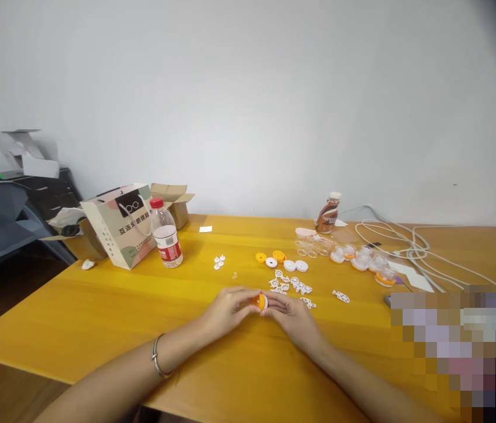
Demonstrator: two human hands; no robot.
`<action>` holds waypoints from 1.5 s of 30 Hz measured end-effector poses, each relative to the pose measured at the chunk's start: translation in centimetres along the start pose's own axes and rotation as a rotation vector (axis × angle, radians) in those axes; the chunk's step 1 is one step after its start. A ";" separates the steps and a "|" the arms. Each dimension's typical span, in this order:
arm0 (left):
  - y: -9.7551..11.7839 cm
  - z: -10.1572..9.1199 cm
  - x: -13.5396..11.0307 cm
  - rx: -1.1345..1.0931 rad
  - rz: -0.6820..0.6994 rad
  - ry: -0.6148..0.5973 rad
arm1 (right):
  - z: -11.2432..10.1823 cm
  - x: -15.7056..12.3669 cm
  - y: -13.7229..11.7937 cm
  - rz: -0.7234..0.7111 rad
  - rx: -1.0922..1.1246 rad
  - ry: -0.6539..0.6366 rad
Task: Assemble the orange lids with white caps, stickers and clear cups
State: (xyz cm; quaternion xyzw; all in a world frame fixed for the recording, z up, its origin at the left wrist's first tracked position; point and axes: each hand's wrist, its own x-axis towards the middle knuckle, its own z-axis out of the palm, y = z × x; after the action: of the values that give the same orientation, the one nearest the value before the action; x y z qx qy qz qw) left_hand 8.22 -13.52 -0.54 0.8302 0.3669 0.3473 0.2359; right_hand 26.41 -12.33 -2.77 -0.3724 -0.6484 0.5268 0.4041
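Observation:
Both of my hands meet over the middle of the yellow table. My left hand and my right hand pinch a small round orange and white part between their fingertips, one from each side. A bracelet sits on my left wrist. Just beyond my fingers lie several small white cut-out pieces, with orange discs and white discs a little farther back.
A water bottle with a red cap and a paper bag stand at the left, a cardboard box behind them. A brown drink bottle, clear and orange assembled parts and white cables lie at the right.

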 end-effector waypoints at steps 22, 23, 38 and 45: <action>-0.4 1.0 -0.1 0.037 -0.070 -0.005 | 0.9 -0.6 -0.4 0.081 0.097 -0.057; -0.5 1.1 -0.1 0.057 -0.066 -0.018 | 0.7 -0.6 -0.5 0.083 0.084 -0.078; 1.4 1.4 -1.2 0.667 0.271 -0.222 | -10.1 0.6 -3.0 0.202 -0.887 0.026; 1.7 0.9 -0.3 0.625 0.265 -0.160 | -9.8 1.1 -0.9 0.163 -0.844 -0.026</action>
State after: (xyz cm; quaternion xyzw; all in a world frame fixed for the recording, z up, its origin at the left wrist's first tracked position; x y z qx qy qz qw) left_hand 9.54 -14.93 -0.09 0.9273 0.3248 0.1796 -0.0487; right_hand 34.87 -7.75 -0.58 -0.5484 -0.7806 0.2504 0.1650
